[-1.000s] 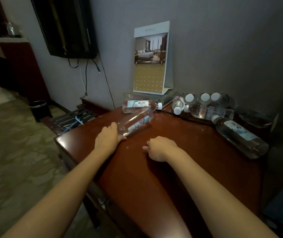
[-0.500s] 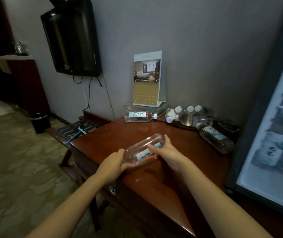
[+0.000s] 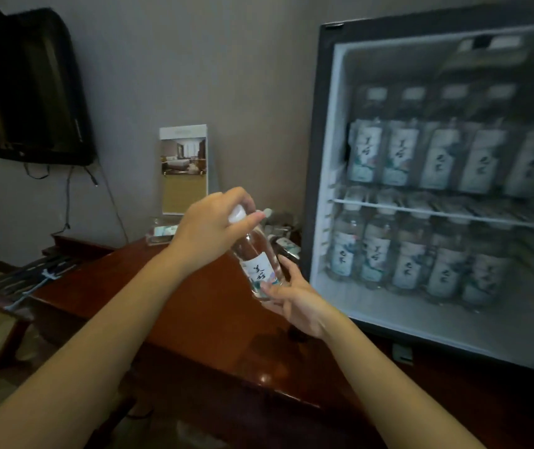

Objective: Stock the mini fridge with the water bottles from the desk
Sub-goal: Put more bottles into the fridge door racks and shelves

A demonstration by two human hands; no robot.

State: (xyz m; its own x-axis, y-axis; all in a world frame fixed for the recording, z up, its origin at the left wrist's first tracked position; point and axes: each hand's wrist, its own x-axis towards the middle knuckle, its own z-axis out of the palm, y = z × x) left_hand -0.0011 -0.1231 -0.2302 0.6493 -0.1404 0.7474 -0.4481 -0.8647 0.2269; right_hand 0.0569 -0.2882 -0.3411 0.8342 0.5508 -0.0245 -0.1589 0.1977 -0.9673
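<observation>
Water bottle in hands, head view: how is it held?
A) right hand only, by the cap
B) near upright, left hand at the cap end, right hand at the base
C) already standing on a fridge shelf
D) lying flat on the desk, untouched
B: the left hand grips the water bottle around its white cap end and the right hand holds its base, above the desk.

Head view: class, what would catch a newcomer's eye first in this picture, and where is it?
A clear plastic water bottle with a white cap stands out at centre, held tilted above the reddish-brown wooden desk, left grip at its cap, right grip round its base. At right, the black-framed mini fridge shows two shelves lined with labelled bottles.
</observation>
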